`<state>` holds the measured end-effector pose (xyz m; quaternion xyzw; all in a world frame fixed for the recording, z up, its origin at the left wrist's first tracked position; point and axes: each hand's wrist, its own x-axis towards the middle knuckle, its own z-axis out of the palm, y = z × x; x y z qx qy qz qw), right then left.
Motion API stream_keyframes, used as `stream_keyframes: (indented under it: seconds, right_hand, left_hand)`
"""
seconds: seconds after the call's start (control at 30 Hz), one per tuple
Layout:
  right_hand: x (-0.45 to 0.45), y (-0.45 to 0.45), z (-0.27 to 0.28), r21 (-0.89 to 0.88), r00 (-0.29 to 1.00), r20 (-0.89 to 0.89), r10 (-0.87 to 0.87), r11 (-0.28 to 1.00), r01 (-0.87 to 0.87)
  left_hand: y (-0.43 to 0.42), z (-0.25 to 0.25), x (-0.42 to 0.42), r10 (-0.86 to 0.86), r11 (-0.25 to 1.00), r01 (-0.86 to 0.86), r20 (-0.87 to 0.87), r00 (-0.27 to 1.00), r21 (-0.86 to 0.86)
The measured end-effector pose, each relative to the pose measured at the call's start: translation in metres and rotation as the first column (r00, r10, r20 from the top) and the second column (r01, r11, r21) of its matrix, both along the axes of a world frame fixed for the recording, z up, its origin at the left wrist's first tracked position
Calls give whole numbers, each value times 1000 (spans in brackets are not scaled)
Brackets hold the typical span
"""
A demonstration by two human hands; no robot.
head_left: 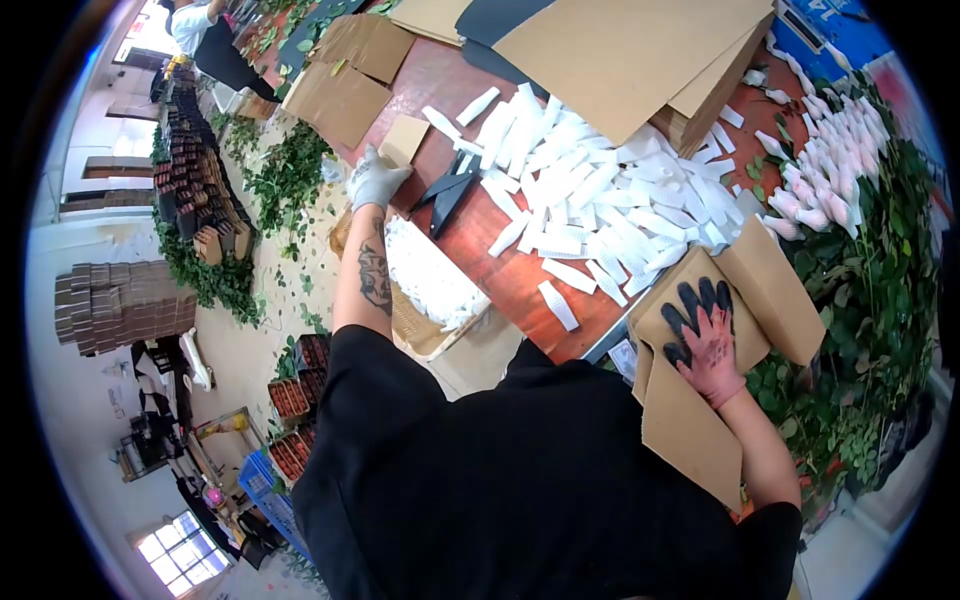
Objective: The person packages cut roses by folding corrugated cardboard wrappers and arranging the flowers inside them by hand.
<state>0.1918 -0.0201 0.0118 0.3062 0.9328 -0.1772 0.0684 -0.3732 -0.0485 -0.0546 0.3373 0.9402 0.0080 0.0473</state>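
Observation:
My left hand, in a white glove, is at the table's left edge beside a small brown cardboard piece. Its fingers are partly curled, and whether they grip that piece is unclear. A black tool like a stapler or large scissors lies just right of it. My right hand, in a pink glove with dark fingertips, lies with spread fingers on the inside of an open cardboard box at the table's near right side. White mesh sleeves are heaped between my hands.
A basket of white sleeves stands below the table's left edge. Stacked cardboard sheets lie at the back. Sleeved roses and green stems are on the right. Another person stands at the upper left.

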Motion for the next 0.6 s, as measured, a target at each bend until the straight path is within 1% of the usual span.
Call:
stream_keyframes:
  seconds: [0.03,0.07,0.1,0.13,0.2,0.23,0.27,0.3,0.33,0.37,0.4,0.43,0.47,0.5,0.53,0.57,0.6]
  right_hand:
    - [-2,1,3,-6,1000,-19,2,1000,-2]
    - [-1,0,2,-4,1000,-19,2,1000,-2]
    - [1,-1,-1,-18,1000,20,-14,1000,14]
    - [4,-1,-5,-31,998,60,-30,999,32]
    - [8,-3,-13,-30,999,33,-36,999,37]
    - [12,-4,-14,-33,999,6,-42,999,42]
    - [7,-1,-7,13,997,-81,9,1000,-8]
    - [0,3,0,60,987,-155,44,998,-35]
    - [4,2,-5,35,989,-144,26,999,-22]
    - [14,-4,-19,-31,996,-68,-58,998,56]
    - [31,-7,-44,-44,996,-37,-81,996,79]
    - [41,-10,-63,28,988,-127,-82,996,86]
    - [33,-4,-44,-69,988,-79,-130,990,125]
    - [36,-5,-45,-111,971,-147,-186,979,171]
    - [35,-6,-41,-91,964,-164,-208,977,195]
    - [32,-6,-35,-70,957,-183,-224,974,214]
    - [44,-9,-41,-48,955,-180,-236,972,231]
  left_hand:
    - [-2,0,-2,0,1000,0,1,1000,1]
    - [-3,2,-4,-19,1000,20,-32,999,15]
    - [-3,4,-6,-41,999,43,-66,997,32]
    - [-2,8,-9,-45,998,47,-66,997,37]
    - [-1,19,-16,16,990,-14,-12,1000,141]
    - [-2,22,-14,-33,952,47,-53,998,304]
    - [-1,40,10,-189,799,44,180,965,600]
    - [3,64,44,-409,578,-61,354,841,814]
    - [11,79,81,-656,395,-187,419,628,899]
    - [13,86,120,-845,247,-386,393,363,889]
    - [2,81,162,-831,419,-566,551,77,710]
    - [2,71,196,-791,572,-551,587,-172,608]
    - [2,61,230,-686,720,-485,613,-392,496]
    - [9,59,265,-687,715,-297,556,-467,633]
    - [16,57,300,-685,638,-119,490,-540,761]
    - [23,63,316,-593,625,22,493,-636,780]
    - [29,69,331,-494,578,163,502,-710,799]
